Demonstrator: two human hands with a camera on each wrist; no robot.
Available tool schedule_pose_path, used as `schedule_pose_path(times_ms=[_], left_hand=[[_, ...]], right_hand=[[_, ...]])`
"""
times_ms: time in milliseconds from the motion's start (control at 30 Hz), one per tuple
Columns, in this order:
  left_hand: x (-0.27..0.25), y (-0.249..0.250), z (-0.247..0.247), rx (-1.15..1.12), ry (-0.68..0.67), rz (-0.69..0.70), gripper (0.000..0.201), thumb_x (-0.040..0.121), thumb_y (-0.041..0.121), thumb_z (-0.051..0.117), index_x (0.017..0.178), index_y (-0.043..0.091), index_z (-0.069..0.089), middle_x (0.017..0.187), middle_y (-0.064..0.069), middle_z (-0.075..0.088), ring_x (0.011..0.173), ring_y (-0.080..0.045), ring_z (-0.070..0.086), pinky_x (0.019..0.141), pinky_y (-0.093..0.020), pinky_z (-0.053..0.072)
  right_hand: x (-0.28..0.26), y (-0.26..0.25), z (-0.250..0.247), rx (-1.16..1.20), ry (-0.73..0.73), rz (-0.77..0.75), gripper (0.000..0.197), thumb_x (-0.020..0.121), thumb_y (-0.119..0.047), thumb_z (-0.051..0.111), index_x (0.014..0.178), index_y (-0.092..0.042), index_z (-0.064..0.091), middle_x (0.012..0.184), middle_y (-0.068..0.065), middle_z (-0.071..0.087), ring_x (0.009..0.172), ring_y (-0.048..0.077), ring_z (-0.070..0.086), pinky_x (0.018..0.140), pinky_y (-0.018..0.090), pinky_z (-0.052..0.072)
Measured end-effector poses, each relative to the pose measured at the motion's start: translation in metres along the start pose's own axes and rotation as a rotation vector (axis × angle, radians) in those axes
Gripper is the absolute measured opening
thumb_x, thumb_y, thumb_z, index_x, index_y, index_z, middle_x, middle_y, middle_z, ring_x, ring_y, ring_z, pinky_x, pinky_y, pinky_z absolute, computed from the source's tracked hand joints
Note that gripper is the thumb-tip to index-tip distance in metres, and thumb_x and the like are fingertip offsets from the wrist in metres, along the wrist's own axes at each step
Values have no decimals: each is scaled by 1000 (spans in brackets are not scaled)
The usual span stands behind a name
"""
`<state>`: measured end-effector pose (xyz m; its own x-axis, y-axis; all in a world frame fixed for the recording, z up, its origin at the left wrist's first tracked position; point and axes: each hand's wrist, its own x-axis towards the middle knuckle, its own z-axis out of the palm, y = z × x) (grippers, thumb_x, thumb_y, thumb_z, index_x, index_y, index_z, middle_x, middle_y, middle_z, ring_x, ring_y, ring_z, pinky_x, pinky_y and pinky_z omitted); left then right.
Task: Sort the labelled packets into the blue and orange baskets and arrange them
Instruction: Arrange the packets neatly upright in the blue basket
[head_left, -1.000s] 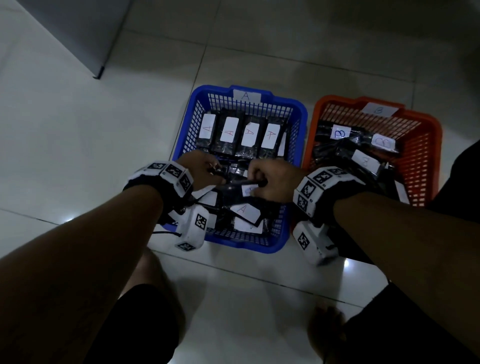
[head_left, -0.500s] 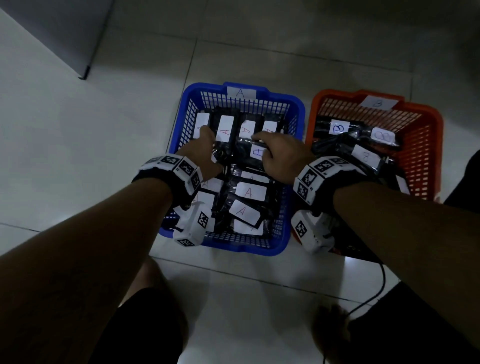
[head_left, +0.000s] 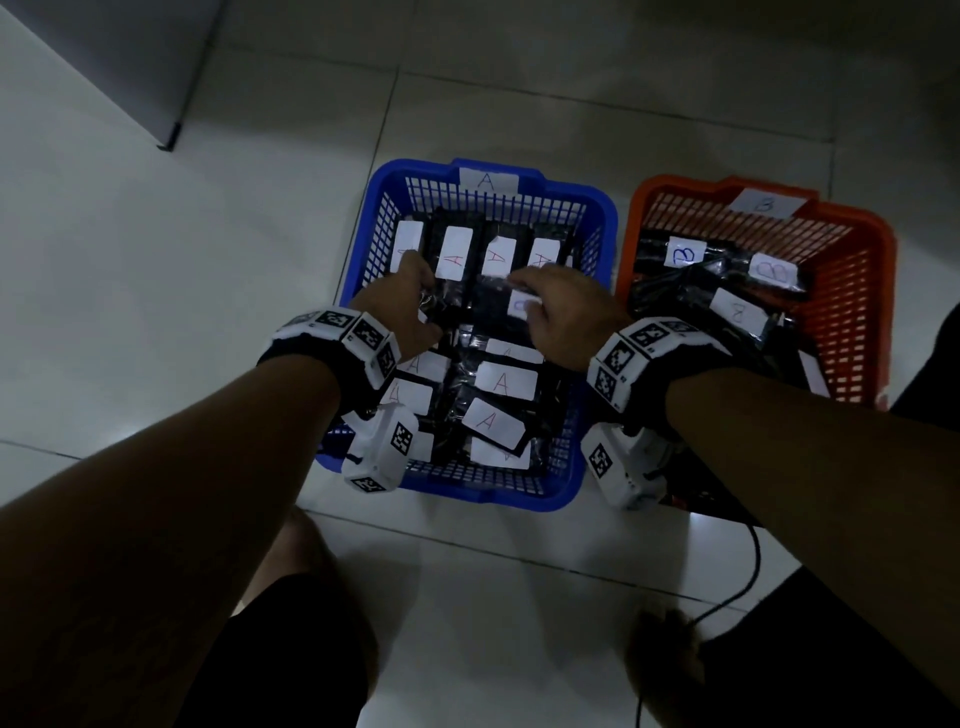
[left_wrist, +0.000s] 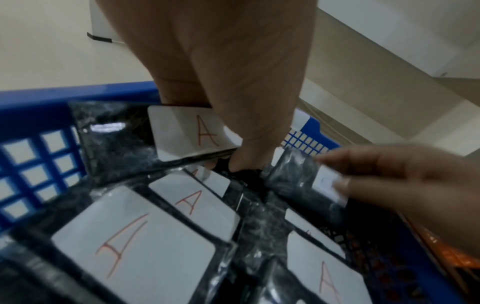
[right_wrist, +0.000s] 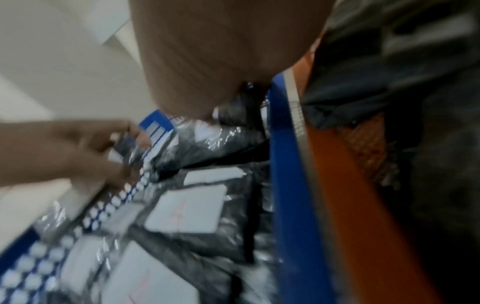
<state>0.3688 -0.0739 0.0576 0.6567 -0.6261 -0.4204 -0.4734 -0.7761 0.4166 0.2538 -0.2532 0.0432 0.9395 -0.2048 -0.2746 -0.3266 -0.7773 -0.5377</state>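
Note:
The blue basket (head_left: 493, 496), tagged A, holds black packets with white A labels: a row stands upright at the far wall (head_left: 454, 254) and others lie flat nearer me (head_left: 504, 382). My left hand (head_left: 415, 283) reaches the far-left upright A packet (left_wrist: 182, 131) and grips it between thumb and fingers. Just right of it, my right hand (head_left: 535, 291) pinches a small packet (head_left: 519, 306) whose label carries a blue mark. That same packet (left_wrist: 298, 170) also shows in the left wrist view. The orange basket (head_left: 675, 184), tagged B, holds B packets (head_left: 737, 312). The right wrist view is blurred.
The two baskets stand side by side on pale floor tiles. A grey cabinet corner (head_left: 166, 140) is at the far left. A black cable (head_left: 748, 571) trails on the floor near my right foot. My knees fill the bottom of the head view.
Both hands have moved from the middle of the blue basket to the far row. The right hand has brought the blue-marked packet with it.

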Motion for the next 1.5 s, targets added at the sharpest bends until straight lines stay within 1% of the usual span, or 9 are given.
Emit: schedule_pose_path(times_ms=[67, 233, 400, 567, 733, 900, 1067, 1300, 1500], left_hand=[[-1, -2, 3, 10, -3, -13, 50, 82, 19, 68, 119, 7, 38, 77, -1, 49, 68, -19, 50, 48, -24, 35], [-1, -4, 8, -29, -19, -54, 53, 80, 18, 70, 120, 7, 36, 87, -6, 54, 73, -21, 54, 61, -28, 39], [0, -9, 9, -47, -20, -69, 53, 80, 18, 70, 120, 6, 37, 91, -8, 55, 75, -22, 55, 62, -30, 40], [1, -9, 13, -62, 38, -45, 60, 74, 16, 76, 120, 3, 40, 100, -12, 58, 85, -26, 58, 68, -31, 43], [1, -13, 19, -34, 107, -65, 56, 73, 16, 78, 119, 3, 48, 105, -13, 63, 91, -25, 60, 69, -27, 43], [4, -7, 13, -161, 66, 75, 57, 75, 18, 77, 128, 14, 58, 120, -8, 63, 109, -21, 59, 87, -18, 40], [7, 3, 11, -111, 71, 164, 68, 76, 22, 75, 138, 23, 48, 120, -9, 60, 111, -23, 56, 94, -30, 46], [37, 44, 4, 6, 47, 291, 48, 78, 29, 72, 123, 18, 58, 118, -7, 64, 109, -26, 58, 89, -38, 50], [59, 70, 19, 123, -19, 471, 47, 80, 26, 69, 126, 20, 61, 121, -9, 63, 113, -31, 53, 95, -42, 46]], right_hand=[[4, 0, -1, -6, 83, 18, 41, 92, -10, 45, 132, -14, 51, 120, 9, 57, 111, 28, 53, 95, 42, 45], [10, 0, 2, -230, -66, 37, 50, 89, -10, 45, 138, -17, 47, 130, 6, 53, 122, 27, 47, 104, 45, 34], [25, 1, 6, -95, 125, 62, 47, 87, -11, 46, 134, -17, 49, 128, 8, 54, 118, 30, 50, 99, 47, 40], [36, 2, -4, -249, 83, 46, 51, 88, -27, 51, 137, -25, 41, 136, 3, 47, 126, 25, 41, 103, 47, 29], [30, 15, -4, -312, 49, -68, 58, 82, -42, 62, 136, -26, 47, 133, 0, 48, 124, 23, 41, 100, 44, 32], [49, 12, -14, -312, 144, 26, 56, 83, -33, 63, 136, -26, 46, 134, 5, 45, 127, 28, 38, 102, 45, 31], [59, 11, -20, -278, 38, 17, 53, 86, -24, 63, 136, -24, 48, 141, 3, 42, 129, 27, 37, 104, 45, 32], [22, 30, -32, -141, 467, -89, 32, 81, -3, 53, 111, -3, 64, 115, 15, 58, 105, 34, 56, 85, 47, 49], [-3, 40, -31, -127, 360, 234, 48, 89, -25, 55, 133, -7, 47, 129, 14, 46, 120, 32, 43, 101, 44, 40]])
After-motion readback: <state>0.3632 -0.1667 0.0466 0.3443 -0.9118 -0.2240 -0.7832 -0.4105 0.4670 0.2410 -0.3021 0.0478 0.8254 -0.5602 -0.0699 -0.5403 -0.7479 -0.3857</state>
